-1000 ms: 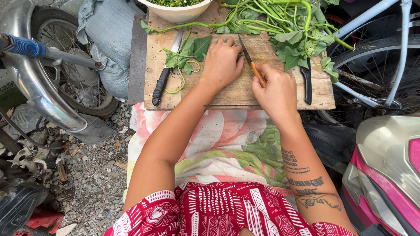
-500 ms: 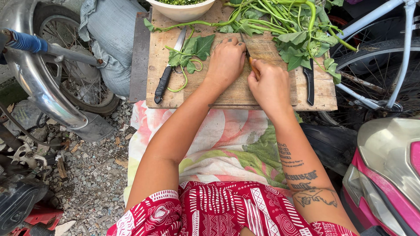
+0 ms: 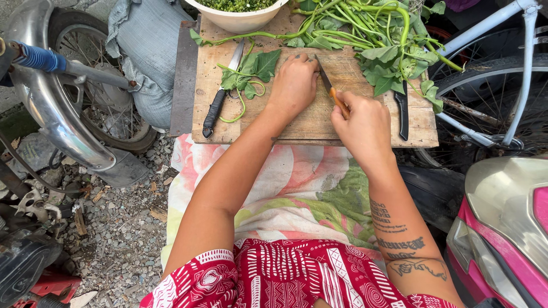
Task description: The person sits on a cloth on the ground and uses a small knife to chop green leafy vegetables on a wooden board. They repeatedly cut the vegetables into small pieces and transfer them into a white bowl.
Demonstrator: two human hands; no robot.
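A wooden chopping board (image 3: pixel 319 122) lies across a flowered cloth in front of me. My right hand (image 3: pixel 365 122) grips a small knife with an orange handle (image 3: pixel 331 91), its blade pointing away toward my left hand. My left hand (image 3: pixel 294 82) presses down on the board, fingers curled beside the blade; what lies under it is hidden. A pile of green leafy stems (image 3: pixel 371 34) covers the board's far right. A few loose leaves and stems (image 3: pixel 251 71) lie on the board's left.
A black-handled knife (image 3: pixel 220 102) lies on the board's left, another black-handled knife (image 3: pixel 402 108) on its right. A white bowl of chopped greens (image 3: pixel 237 11) stands beyond. A motorbike wheel (image 3: pixel 103 97) is at left, a bicycle wheel (image 3: pixel 496 97) and a pink scooter (image 3: pixel 508 222) at right.
Both hands have stayed close together on the board; the small knife has shifted slightly beside my left hand's fingers. The view has drifted a little.
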